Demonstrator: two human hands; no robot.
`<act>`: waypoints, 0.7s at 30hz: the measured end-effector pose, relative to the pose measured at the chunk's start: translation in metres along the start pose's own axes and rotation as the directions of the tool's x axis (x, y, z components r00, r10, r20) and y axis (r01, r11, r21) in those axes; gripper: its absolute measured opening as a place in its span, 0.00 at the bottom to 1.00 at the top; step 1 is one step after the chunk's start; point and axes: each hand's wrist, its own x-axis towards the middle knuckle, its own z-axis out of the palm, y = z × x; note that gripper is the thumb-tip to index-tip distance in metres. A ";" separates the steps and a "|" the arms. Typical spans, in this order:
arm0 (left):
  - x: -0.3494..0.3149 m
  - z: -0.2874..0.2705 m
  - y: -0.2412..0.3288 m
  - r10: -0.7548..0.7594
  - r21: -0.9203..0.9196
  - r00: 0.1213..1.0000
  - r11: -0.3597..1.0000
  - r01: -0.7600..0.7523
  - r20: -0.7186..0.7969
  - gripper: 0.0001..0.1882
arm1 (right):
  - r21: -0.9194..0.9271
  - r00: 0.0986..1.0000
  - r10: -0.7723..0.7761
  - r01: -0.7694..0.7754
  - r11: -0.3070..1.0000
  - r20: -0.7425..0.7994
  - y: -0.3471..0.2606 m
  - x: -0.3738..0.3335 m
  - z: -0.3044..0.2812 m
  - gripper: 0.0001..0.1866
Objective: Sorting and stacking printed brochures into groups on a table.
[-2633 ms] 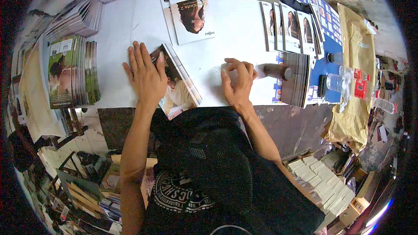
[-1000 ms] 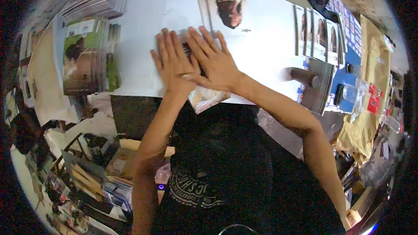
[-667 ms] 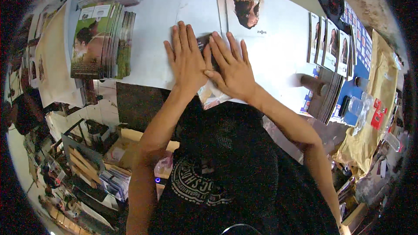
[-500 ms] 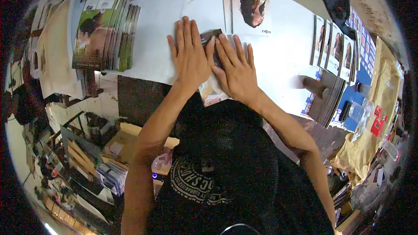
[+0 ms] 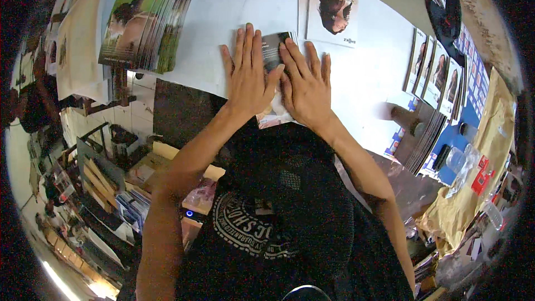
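A folded printed leaflet lies at the near edge of the white table, under both my hands. Its dark far end shows between my fingertips, and its pale, picture-printed near end shows below my wrists. My left hand is flat with fingers stretched out, pressing along the leaflet's left side, its thumb reaching across. On the right side, my right hand also lies flat, fingers pointing away from me and resting on the leaflet. Most of the leaflet's middle is hidden by my hands.
White booklets with a portrait lie farther away. A stack of green-covered booklets stands at the left. More portrait booklets are fanned out at the right, near brown wrapping paper and a red item.
My left thumb has swung out toward my right hand. My right fingers have shifted slightly, and more of the leaflet's dark far end shows. The whole view has tilted a little.
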 end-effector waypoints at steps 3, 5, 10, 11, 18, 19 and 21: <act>-0.016 -0.005 0.013 -0.024 0.063 0.999 0.998 0.022 0.041 0.43 | 0.003 0.999 0.009 -0.009 1.000 0.032 0.002 0.000 -0.001 0.29; -0.023 -0.005 0.016 -0.048 0.108 0.996 0.993 0.039 0.076 0.43 | -0.013 1.000 0.000 0.001 1.000 0.031 0.000 0.000 0.000 0.30; -0.023 -0.005 0.011 0.000 -0.032 1.000 0.999 0.000 0.000 0.46 | 0.018 1.000 -0.010 0.010 1.000 0.005 0.000 0.004 -0.002 0.30; -0.023 -0.004 0.013 0.001 -0.030 1.000 1.000 -0.001 -0.012 0.46 | 0.014 1.000 -0.019 0.019 1.000 -0.002 0.000 0.003 0.000 0.30; -0.054 -0.003 0.020 -0.063 0.044 0.997 0.997 0.061 0.054 0.41 | 0.010 1.000 -0.007 0.007 1.000 -0.007 -0.007 -0.001 0.001 0.27; -0.052 -0.002 0.020 -0.062 0.038 0.997 0.997 0.060 0.055 0.41 | 0.006 1.000 -0.004 0.004 1.000 -0.005 -0.006 -0.001 0.001 0.27; -0.052 -0.003 0.023 -0.035 0.005 0.999 0.999 0.034 0.019 0.40 | 0.012 0.999 -0.023 0.024 1.000 -0.049 -0.005 -0.003 0.001 0.27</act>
